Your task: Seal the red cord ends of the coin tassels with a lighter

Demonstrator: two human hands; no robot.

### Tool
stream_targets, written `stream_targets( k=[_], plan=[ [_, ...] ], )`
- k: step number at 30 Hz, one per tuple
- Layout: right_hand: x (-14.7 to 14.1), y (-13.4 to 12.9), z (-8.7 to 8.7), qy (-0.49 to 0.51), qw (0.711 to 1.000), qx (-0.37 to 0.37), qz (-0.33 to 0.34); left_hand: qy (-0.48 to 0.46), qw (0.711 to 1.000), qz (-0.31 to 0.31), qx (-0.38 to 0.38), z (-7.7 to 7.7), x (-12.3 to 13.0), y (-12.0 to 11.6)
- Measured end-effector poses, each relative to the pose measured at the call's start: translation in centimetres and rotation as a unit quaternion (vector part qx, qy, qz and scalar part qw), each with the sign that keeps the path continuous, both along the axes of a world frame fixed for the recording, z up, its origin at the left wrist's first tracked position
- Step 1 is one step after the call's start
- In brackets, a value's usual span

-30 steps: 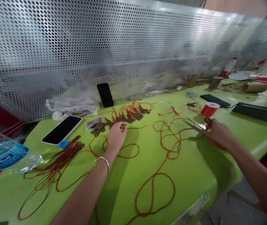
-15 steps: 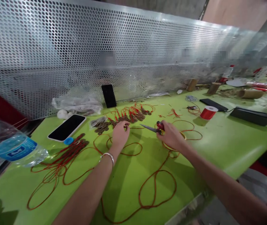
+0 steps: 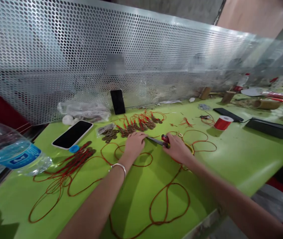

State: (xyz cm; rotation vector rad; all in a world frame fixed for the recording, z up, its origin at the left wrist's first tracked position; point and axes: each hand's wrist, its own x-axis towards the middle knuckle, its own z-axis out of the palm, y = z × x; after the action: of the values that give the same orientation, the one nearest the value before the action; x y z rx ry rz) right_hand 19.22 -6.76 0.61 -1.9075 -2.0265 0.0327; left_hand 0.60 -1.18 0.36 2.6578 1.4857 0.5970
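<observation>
My left hand (image 3: 134,144), a silver bangle on its wrist, is closed in a pinch on a thin red cord (image 3: 157,136), its short end showing near the blades. My right hand (image 3: 178,148) grips a pair of scissors (image 3: 156,141) by the red and black handles. The blades point left, and their tips reach the fingertips of my left hand. Just behind the left hand lie bronze coins with square-knotted red cords (image 3: 145,124) and a pile of loose coins (image 3: 109,132). Long loops of red cord (image 3: 167,199) spread over the green table (image 3: 131,205).
A water bottle (image 3: 19,156) lies at the left beside corded coins (image 3: 81,154) and a white-edged phone (image 3: 73,134). Another phone (image 3: 117,102) leans on the perforated metal screen (image 3: 81,49). A red thread spool (image 3: 223,123) and black pouch (image 3: 269,127) stand right.
My left hand has moved right and slightly down, closing its fingers more. The scissors have come slightly left and down, so their tips now meet the left fingertips.
</observation>
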Motion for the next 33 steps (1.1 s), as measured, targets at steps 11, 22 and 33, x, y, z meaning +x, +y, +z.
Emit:
stream_targets(
  k=[11,22,33],
  plan=[
    [-0.3,-0.5,0.0,-0.008,1.000,-0.002,0.024,0.047,0.999,-0.009,0.000,0.0,0.6,-0.1],
    [2.1,1.4,0.4,0.363,0.927,0.093,-0.022,0.042,0.998,0.034,0.035,1.2,-0.2,0.2],
    [14.4,1.6,2.3,0.289,0.912,0.148,-0.251,0.180,0.983,-0.035,0.027,2.2,2.6,2.1]
  ],
)
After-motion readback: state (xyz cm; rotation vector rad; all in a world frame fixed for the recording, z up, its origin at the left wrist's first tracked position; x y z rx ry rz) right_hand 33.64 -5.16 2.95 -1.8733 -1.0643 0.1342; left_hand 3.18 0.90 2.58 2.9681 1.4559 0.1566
